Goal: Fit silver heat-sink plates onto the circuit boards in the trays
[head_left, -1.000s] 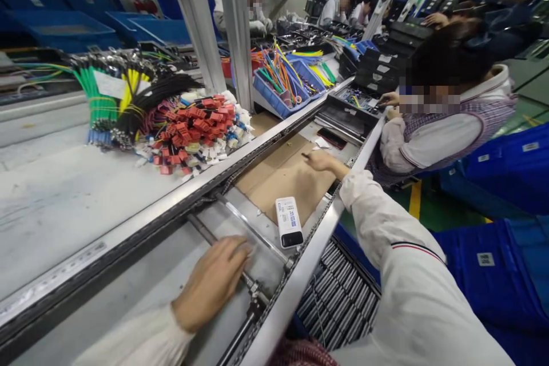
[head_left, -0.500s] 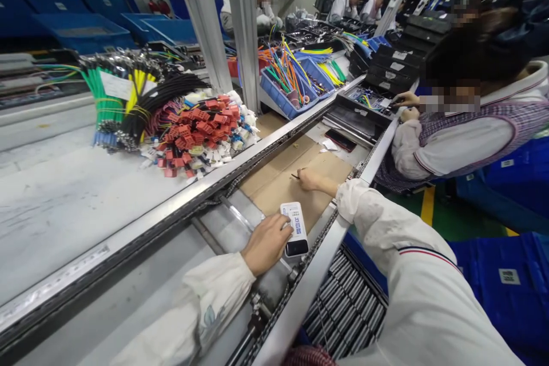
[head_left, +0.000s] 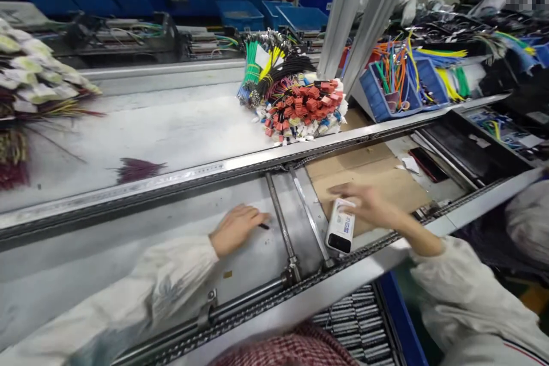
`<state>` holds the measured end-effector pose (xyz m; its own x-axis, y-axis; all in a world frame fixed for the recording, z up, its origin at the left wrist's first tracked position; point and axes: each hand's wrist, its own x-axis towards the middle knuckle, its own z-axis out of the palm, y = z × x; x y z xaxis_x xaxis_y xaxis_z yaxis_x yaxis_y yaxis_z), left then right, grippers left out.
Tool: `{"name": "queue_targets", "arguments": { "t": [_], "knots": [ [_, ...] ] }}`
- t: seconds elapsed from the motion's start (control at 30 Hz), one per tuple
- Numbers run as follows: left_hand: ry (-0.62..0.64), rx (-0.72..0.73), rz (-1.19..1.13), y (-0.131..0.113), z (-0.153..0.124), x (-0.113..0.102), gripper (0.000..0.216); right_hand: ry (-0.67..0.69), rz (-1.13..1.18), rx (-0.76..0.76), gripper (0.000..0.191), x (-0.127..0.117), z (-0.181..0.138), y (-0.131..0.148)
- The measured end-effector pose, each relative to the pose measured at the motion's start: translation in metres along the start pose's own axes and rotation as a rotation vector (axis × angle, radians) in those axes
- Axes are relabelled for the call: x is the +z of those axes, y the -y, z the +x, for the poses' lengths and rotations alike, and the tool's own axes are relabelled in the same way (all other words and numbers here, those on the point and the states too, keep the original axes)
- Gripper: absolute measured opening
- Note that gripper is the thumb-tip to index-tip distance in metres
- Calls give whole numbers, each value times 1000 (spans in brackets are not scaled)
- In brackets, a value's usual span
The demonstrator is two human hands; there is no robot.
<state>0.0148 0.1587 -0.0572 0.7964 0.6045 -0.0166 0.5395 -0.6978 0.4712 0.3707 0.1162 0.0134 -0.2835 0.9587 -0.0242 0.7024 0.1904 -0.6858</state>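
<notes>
My left hand (head_left: pixel 238 230) is low over the grey bench surface (head_left: pixel 253 263), fingers together. From its fingertips pokes a short black stick (head_left: pixel 263 226), whose kind I cannot make out. Smeared by motion, my right hand (head_left: pixel 371 204) reaches over the brown cardboard (head_left: pixel 386 177). Its fingers stretch out and its thumb is apart, above the upper end of a white, rounded flat case (head_left: pixel 342 226) with blue lettering and a black end. The case lies partly on the cardboard; whether the hand touches it is unclear.
Beyond the metal rail (head_left: pixel 240 163) lie bundled wires with red connectors (head_left: pixel 306 104) and a small dark-red wire bundle (head_left: pixel 140 170). Blue bins of wires (head_left: pixel 386 88) stand further right. A black tray (head_left: pixel 480 146) and a dark phone-like slab (head_left: pixel 429 164) lie beyond the cardboard.
The view has swung left. My left hand has left the white case and is now over the bare bench with the black stick. My right hand has moved to the case.
</notes>
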Motion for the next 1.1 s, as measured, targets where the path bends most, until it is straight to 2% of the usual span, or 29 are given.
{"name": "queue_targets", "arguments": {
  "t": [0.07,0.13,0.23,0.3,0.43,0.5,0.57,0.67,0.77,0.83,0.9,0.97,1.0,1.1],
  "knots": [
    [47,-10,87,27,-18,0,34,-220,-123,241,41,-42,-12,-46],
    [97,36,148,44,-23,5,27,-426,-236,494,38,-82,-30,-90],
    [118,152,212,53,-18,14,28,-601,-337,793,32,-123,-60,-135],
    [89,238,240,54,-15,18,33,-668,-377,911,29,-137,-76,-150],
    [-12,395,255,70,-21,22,50,-786,-443,1030,29,-148,-94,-171],
    [-110,444,247,82,-25,24,62,-844,-466,1063,30,-152,-100,-181],
    [-222,414,197,86,-27,25,69,-902,-478,1079,31,-158,-104,-189],
    [-314,308,58,62,-23,18,67,-994,-479,1071,35,-168,-108,-191],
    [-267,335,-19,3,-13,5,63,-1069,-483,1018,40,-168,-115,-182],
    [-220,450,-42,-43,-4,1,64,-1122,-499,979,41,-148,-129,-172],
    [-149,565,-56,-83,5,5,61,-1171,-515,984,46,-101,-153,-161],
    [-64,643,-61,-112,10,15,52,-1167,-507,1073,50,-29,-182,-149],
    [-32,662,-63,-121,11,21,49,-1127,-486,1142,45,13,-195,-144],
    [15,651,-75,-133,13,38,47,-851,-349,1280,32,138,-223,-136]
  ]
}}
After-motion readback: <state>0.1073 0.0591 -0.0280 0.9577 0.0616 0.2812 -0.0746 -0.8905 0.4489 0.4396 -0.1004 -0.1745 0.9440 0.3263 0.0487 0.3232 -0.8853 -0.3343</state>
